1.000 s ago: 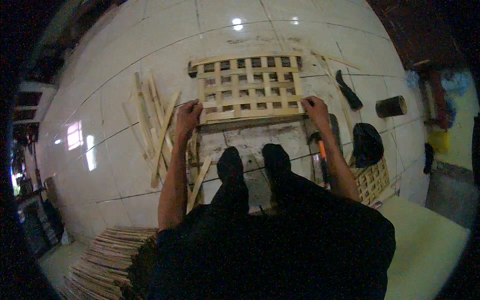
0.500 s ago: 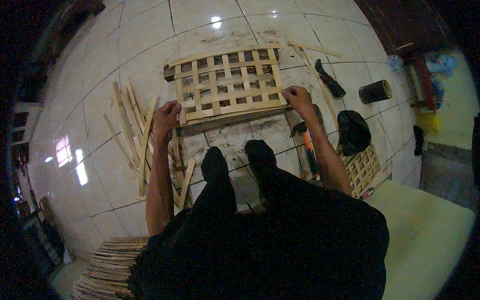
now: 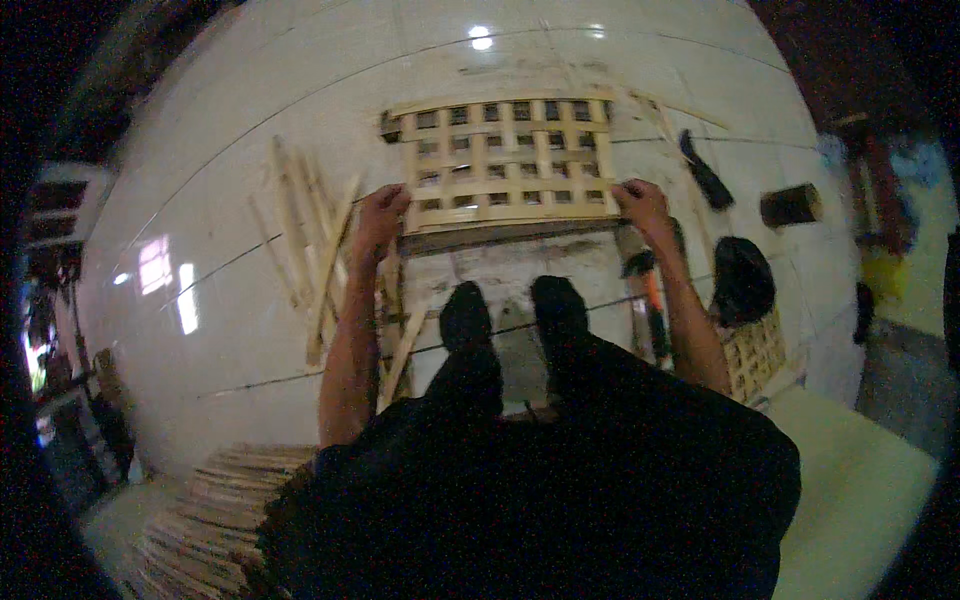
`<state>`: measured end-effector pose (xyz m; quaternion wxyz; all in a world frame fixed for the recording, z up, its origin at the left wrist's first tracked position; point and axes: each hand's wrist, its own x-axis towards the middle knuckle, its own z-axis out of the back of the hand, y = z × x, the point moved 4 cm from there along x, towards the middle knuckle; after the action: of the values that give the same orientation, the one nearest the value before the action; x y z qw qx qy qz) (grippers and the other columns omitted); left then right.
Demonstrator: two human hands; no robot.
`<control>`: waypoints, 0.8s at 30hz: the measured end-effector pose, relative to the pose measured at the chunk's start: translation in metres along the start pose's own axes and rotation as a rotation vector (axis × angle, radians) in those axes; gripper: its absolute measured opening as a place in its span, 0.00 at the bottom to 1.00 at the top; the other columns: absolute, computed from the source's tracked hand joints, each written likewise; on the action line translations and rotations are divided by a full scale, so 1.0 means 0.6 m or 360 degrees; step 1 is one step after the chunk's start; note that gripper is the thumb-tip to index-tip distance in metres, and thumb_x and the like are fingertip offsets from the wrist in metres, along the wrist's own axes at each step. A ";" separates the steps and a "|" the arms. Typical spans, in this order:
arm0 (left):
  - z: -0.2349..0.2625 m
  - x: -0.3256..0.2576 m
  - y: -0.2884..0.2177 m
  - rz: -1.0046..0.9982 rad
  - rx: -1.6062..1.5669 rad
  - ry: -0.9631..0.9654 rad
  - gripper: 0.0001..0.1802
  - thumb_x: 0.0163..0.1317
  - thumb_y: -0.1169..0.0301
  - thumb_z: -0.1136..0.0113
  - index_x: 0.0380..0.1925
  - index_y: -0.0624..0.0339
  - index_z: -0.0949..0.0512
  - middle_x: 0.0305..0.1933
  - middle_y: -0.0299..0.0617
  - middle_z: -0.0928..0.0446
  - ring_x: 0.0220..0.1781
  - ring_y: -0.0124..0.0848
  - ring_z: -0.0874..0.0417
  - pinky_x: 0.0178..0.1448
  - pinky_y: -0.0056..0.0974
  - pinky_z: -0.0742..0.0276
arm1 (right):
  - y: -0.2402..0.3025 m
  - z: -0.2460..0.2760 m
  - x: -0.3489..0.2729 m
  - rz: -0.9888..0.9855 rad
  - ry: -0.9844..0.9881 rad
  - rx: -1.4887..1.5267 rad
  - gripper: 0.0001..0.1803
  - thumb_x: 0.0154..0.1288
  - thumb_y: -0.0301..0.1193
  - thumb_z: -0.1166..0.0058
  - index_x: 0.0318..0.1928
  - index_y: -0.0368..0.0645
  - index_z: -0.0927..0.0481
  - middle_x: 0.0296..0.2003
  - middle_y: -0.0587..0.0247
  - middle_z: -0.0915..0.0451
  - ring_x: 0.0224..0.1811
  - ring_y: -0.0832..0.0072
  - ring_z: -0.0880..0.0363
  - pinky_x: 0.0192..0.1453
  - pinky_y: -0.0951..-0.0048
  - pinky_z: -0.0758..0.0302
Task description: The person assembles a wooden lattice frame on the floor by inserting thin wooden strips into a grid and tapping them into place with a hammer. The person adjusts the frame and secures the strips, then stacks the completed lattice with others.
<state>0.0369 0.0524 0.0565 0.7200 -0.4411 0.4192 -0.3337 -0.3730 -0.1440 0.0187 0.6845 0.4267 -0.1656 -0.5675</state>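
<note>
A flat lattice of woven pale bamboo strips (image 3: 508,187) lies over a dark wooden board (image 3: 391,127) on the floor in front of my feet. My left hand (image 3: 382,212) is closed at its near left corner, fingers pinched on the edge. At the near right corner, my right hand (image 3: 642,205) pinches the opposite edge in the same way. Motion blur hides exactly which strip ends the fingertips press. Beyond my right forearm, a hammer (image 3: 655,305) with an orange and black handle lies on the tiles.
Loose bamboo strips (image 3: 318,250) lie to the left. A stack of thin strips (image 3: 205,515) sits at lower left. On the right are a dark curved tool (image 3: 706,172), a dark cylinder (image 3: 791,206), a black bag (image 3: 743,280) and another woven piece (image 3: 757,352).
The whole view has swung, so everything appears farther right. Both hands stay at the lattice's sides, the left slightly farther up its edge. The lattice strips look straighter now.
</note>
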 end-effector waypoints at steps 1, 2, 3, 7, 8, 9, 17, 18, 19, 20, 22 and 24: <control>0.005 0.007 0.022 0.0025 -0.0146 0.0010 0.17 0.62 0.67 0.41 0.46 0.68 0.23 0.42 0.45 0.19 0.42 0.30 0.21 0.44 0.35 0.25 | 0.000 0.001 0.006 0.0079 -0.0013 -0.0124 0.17 0.62 0.39 0.42 0.39 0.36 0.18 0.28 0.63 0.19 0.29 0.77 0.23 0.34 0.74 0.27; 0.007 0.017 0.040 0.0039 -0.0297 0.0038 0.16 0.62 0.68 0.41 0.46 0.68 0.22 0.41 0.45 0.19 0.41 0.29 0.21 0.44 0.34 0.25 | -0.025 0.013 0.014 0.0204 -0.0103 -0.0272 0.17 0.62 0.39 0.43 0.39 0.36 0.18 0.28 0.63 0.19 0.28 0.77 0.24 0.34 0.73 0.27; 0.012 0.018 0.037 0.0046 -0.0149 -0.0002 0.16 0.61 0.68 0.41 0.45 0.69 0.22 0.40 0.44 0.19 0.40 0.29 0.21 0.43 0.34 0.25 | -0.019 0.002 0.014 0.0161 -0.0105 -0.0297 0.17 0.62 0.40 0.43 0.38 0.36 0.18 0.27 0.64 0.20 0.28 0.77 0.24 0.33 0.73 0.27; 0.011 -0.013 -0.007 -0.0098 0.0095 -0.0032 0.16 0.62 0.67 0.41 0.43 0.69 0.21 0.36 0.43 0.18 0.36 0.27 0.20 0.41 0.33 0.25 | 0.038 0.005 -0.011 -0.0002 -0.0009 -0.0339 0.20 0.59 0.45 0.42 0.37 0.38 0.17 0.29 0.59 0.18 0.32 0.70 0.21 0.40 0.68 0.27; 0.015 -0.016 -0.009 -0.0080 0.0132 -0.0031 0.16 0.62 0.66 0.41 0.43 0.69 0.21 0.35 0.43 0.18 0.36 0.27 0.21 0.40 0.33 0.25 | 0.039 0.008 -0.010 0.0045 -0.0003 -0.0383 0.21 0.58 0.46 0.42 0.36 0.39 0.17 0.30 0.56 0.18 0.33 0.67 0.20 0.43 0.66 0.26; 0.014 -0.018 -0.009 -0.0063 0.0162 -0.0023 0.16 0.62 0.66 0.41 0.43 0.69 0.21 0.34 0.43 0.19 0.35 0.27 0.21 0.40 0.32 0.25 | 0.041 0.009 -0.011 0.0003 -0.0031 -0.0329 0.20 0.59 0.45 0.42 0.36 0.38 0.17 0.29 0.58 0.18 0.33 0.69 0.21 0.42 0.67 0.26; 0.018 -0.020 0.022 -0.0128 0.0201 -0.0091 0.20 0.61 0.60 0.42 0.44 0.68 0.21 0.33 0.42 0.19 0.32 0.30 0.23 0.40 0.36 0.25 | 0.038 -0.004 -0.008 0.0025 0.0011 -0.0085 0.17 0.63 0.40 0.43 0.36 0.35 0.19 0.26 0.64 0.20 0.28 0.78 0.26 0.34 0.73 0.29; 0.029 -0.017 0.044 -0.0088 0.0185 -0.0088 0.20 0.61 0.60 0.42 0.42 0.68 0.21 0.32 0.42 0.19 0.31 0.30 0.23 0.39 0.37 0.25 | 0.061 0.000 -0.015 -0.0010 0.0068 -0.0154 0.17 0.63 0.39 0.43 0.37 0.35 0.19 0.26 0.64 0.20 0.29 0.79 0.26 0.34 0.73 0.29; 0.026 -0.008 0.051 -0.0070 0.0155 -0.0052 0.19 0.61 0.60 0.42 0.41 0.68 0.21 0.31 0.42 0.19 0.30 0.31 0.22 0.39 0.38 0.25 | 0.036 0.006 0.002 0.0085 0.0021 -0.0244 0.17 0.63 0.39 0.43 0.38 0.35 0.20 0.27 0.65 0.20 0.29 0.78 0.24 0.35 0.74 0.28; 0.014 0.004 0.058 -0.0052 0.0126 -0.0014 0.18 0.61 0.61 0.42 0.40 0.67 0.20 0.31 0.42 0.19 0.30 0.31 0.22 0.38 0.39 0.25 | 0.005 0.018 0.011 0.0123 -0.0039 -0.0176 0.17 0.63 0.39 0.43 0.39 0.35 0.20 0.27 0.64 0.20 0.29 0.78 0.24 0.35 0.74 0.28; -0.003 -0.014 -0.004 -0.0113 0.0345 -0.0094 0.16 0.61 0.63 0.42 0.38 0.67 0.21 0.30 0.41 0.20 0.30 0.28 0.23 0.37 0.36 0.26 | 0.004 0.025 -0.008 0.0172 -0.0152 -0.0078 0.16 0.62 0.38 0.42 0.40 0.36 0.20 0.26 0.64 0.20 0.29 0.78 0.24 0.35 0.74 0.27; 0.007 -0.015 0.002 -0.0009 0.0335 -0.0005 0.16 0.61 0.65 0.41 0.43 0.68 0.21 0.35 0.40 0.20 0.34 0.25 0.22 0.40 0.33 0.25 | 0.014 0.039 -0.035 0.0179 -0.0118 -0.0195 0.16 0.62 0.37 0.42 0.43 0.38 0.21 0.30 0.61 0.20 0.32 0.76 0.23 0.38 0.73 0.27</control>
<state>0.0369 0.0619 0.0592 0.7621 -0.3648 0.3795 -0.3771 -0.3908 -0.1343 0.0443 0.7334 0.3529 -0.1795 -0.5527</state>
